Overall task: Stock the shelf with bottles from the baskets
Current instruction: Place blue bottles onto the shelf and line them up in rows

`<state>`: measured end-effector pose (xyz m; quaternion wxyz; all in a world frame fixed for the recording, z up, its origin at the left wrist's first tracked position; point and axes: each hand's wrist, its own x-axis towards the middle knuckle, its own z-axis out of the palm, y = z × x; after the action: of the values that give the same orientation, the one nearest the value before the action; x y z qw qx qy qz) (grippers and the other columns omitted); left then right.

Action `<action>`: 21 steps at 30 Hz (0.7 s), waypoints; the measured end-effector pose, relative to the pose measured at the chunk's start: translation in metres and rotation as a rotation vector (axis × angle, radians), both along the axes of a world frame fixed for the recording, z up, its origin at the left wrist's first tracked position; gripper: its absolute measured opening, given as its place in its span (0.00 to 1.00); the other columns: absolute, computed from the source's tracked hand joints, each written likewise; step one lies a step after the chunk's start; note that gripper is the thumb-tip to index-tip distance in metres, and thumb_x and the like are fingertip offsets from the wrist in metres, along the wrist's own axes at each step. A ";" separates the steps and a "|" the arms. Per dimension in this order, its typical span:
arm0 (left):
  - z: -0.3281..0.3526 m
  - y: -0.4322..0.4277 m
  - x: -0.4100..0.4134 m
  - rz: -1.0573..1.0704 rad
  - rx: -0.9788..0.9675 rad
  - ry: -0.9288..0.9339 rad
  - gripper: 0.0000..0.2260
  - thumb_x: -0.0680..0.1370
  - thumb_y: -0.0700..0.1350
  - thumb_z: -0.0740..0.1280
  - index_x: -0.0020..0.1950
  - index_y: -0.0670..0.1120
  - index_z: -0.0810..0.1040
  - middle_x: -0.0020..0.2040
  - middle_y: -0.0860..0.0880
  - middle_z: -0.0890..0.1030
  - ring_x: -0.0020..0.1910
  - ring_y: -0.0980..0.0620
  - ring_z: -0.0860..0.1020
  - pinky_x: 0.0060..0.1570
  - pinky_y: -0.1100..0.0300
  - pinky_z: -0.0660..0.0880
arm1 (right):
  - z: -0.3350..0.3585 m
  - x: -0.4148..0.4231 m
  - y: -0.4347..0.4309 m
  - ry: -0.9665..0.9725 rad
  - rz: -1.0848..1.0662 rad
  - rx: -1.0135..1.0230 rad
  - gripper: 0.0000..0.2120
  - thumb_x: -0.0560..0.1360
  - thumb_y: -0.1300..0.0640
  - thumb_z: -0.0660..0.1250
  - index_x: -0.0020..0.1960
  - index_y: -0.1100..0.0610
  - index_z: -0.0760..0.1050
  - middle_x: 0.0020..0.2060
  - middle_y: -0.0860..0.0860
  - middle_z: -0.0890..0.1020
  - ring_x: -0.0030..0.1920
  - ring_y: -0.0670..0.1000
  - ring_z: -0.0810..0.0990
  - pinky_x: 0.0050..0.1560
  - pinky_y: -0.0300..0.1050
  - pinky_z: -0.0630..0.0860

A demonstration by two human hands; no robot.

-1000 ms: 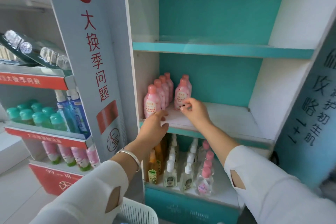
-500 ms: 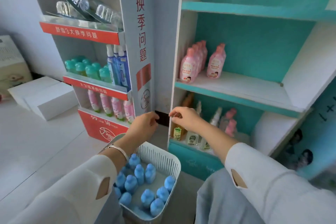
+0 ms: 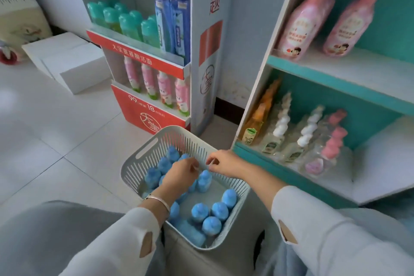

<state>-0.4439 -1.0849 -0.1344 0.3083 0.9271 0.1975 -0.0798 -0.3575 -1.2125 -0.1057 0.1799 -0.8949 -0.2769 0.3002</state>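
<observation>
A white slatted basket (image 3: 156, 148) stands in front of me, low down, with several blue bottles (image 3: 210, 213) inside. My left hand (image 3: 179, 175) hovers over the basket's middle, fingers curled and apart, holding nothing. Beside it, my right hand (image 3: 224, 160) is over the basket's far right rim, above one upright blue bottle (image 3: 204, 180), fingers loosely bent and empty. The teal shelf (image 3: 331, 76) at the right carries pink bottles (image 3: 307, 24) on its middle board.
The shelf's lowest board holds orange, white-pump and pink-capped bottles (image 3: 304, 139). A red and grey display stand (image 3: 156, 69) with green, blue and pink bottles stands at the left. White boxes (image 3: 67, 60) lie on the tiled floor behind it.
Both hands have come down from the shelf's middle board to the basket, and my view has tilted downward with them. The pink bottle stays on the shelf.
</observation>
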 end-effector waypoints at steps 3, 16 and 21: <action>-0.027 0.005 0.003 0.025 -0.037 0.064 0.12 0.78 0.46 0.59 0.59 0.51 0.76 0.55 0.49 0.81 0.55 0.48 0.77 0.54 0.58 0.72 | -0.030 0.007 0.010 0.034 0.018 -0.028 0.12 0.75 0.57 0.65 0.58 0.54 0.78 0.55 0.53 0.81 0.55 0.52 0.78 0.55 0.42 0.73; -0.097 0.029 0.025 0.110 -0.069 0.141 0.18 0.76 0.42 0.60 0.65 0.51 0.71 0.60 0.45 0.75 0.59 0.44 0.73 0.59 0.52 0.70 | -0.127 0.020 0.057 -0.074 0.128 -0.169 0.17 0.77 0.55 0.60 0.65 0.50 0.71 0.62 0.54 0.72 0.63 0.59 0.72 0.61 0.52 0.70; -0.113 0.033 0.023 0.204 -0.114 0.163 0.17 0.77 0.42 0.61 0.65 0.49 0.71 0.60 0.45 0.73 0.61 0.44 0.71 0.58 0.52 0.71 | -0.151 0.018 0.075 -0.145 0.248 -0.300 0.21 0.78 0.56 0.59 0.70 0.48 0.65 0.65 0.54 0.70 0.66 0.58 0.70 0.67 0.54 0.64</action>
<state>-0.4209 -1.0514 -0.2474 0.3499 0.8736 0.3104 -0.1343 -0.3398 -1.1378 -0.2568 -0.0141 -0.8900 -0.3494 0.2926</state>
